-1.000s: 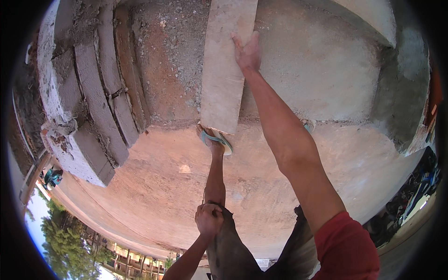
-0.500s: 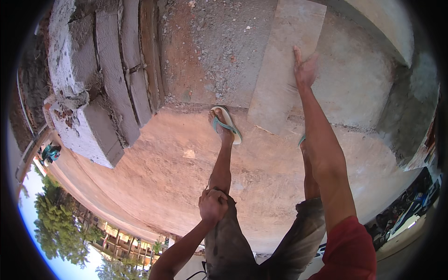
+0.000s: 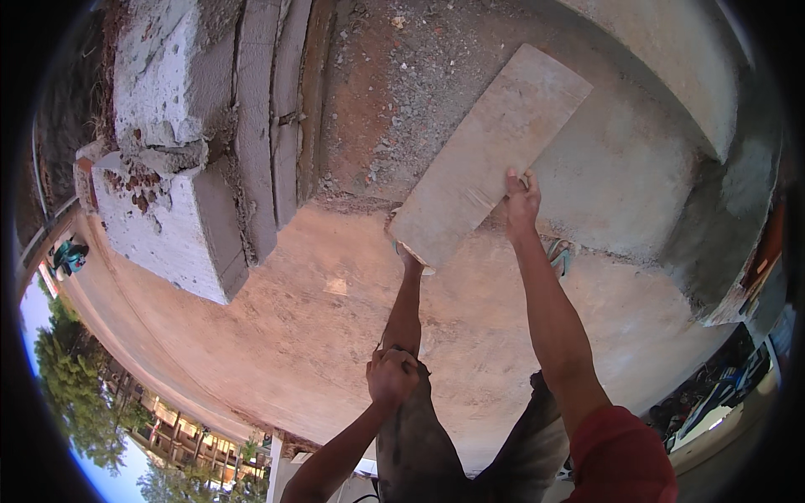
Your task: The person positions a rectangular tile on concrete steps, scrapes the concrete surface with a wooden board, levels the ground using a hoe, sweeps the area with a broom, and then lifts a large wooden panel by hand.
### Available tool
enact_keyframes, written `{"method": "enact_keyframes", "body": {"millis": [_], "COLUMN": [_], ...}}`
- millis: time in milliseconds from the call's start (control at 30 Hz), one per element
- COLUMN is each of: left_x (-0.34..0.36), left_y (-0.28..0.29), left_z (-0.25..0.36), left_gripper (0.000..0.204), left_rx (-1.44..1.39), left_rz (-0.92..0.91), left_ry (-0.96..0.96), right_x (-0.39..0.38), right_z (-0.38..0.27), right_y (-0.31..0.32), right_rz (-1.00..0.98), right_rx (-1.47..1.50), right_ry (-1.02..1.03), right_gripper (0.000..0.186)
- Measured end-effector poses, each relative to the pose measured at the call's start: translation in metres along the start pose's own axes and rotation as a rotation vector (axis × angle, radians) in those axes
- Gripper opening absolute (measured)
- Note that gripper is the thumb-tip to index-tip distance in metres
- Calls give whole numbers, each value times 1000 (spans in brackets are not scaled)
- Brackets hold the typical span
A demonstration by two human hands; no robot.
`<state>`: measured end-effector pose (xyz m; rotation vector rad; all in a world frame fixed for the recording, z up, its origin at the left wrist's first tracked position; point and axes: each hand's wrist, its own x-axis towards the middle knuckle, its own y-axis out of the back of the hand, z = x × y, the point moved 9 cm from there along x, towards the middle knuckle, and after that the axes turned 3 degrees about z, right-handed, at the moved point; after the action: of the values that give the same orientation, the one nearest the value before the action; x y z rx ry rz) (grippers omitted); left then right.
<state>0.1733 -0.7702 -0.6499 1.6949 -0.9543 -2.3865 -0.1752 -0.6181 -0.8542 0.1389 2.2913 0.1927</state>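
My right hand (image 3: pixel 521 205) grips the near right edge of a long, flat, dusty beige board (image 3: pixel 495 142). The board lies slanted, its upper end to the right and its lower end covering most of my left foot. Only the thumb and some fingertips show on its face; the rest of the grip is hidden. My left hand (image 3: pixel 392 375) rests closed on my left knee, its fingers curled at the trouser hem. Whether something thin is in those fingers cannot be made out.
Stacked grey blocks (image 3: pixel 260 117) with rough, whitish ends stand at the left. Loose gravel (image 3: pixel 386 109) lies between them and the board. A smooth grey slab (image 3: pixel 625 180) is at the right, with a curved wall edge (image 3: pixel 671 67) beyond. My sandalled right foot (image 3: pixel 560 256) stands near its front edge.
My right hand has come down and left, closing on the board's edge. The board has tilted clockwise and shifted toward me, now over my left foot. My left hand stays on the knee.
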Motion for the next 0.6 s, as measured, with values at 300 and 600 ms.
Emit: {"method": "enact_keyframes", "body": {"millis": [300, 600], "left_x": [11, 13], "left_y": [13, 21], "left_z": [-10, -22], "left_gripper": [10, 10], "left_rx": [-167, -161], "left_rz": [0, -4], "left_ry": [-21, -13], "right_x": [80, 55], "right_z": [-77, -69], "right_y": [22, -114], "right_rz": [226, 339], "right_rx": [-479, -466], "right_ry": [783, 859], "right_gripper": [54, 64]}}
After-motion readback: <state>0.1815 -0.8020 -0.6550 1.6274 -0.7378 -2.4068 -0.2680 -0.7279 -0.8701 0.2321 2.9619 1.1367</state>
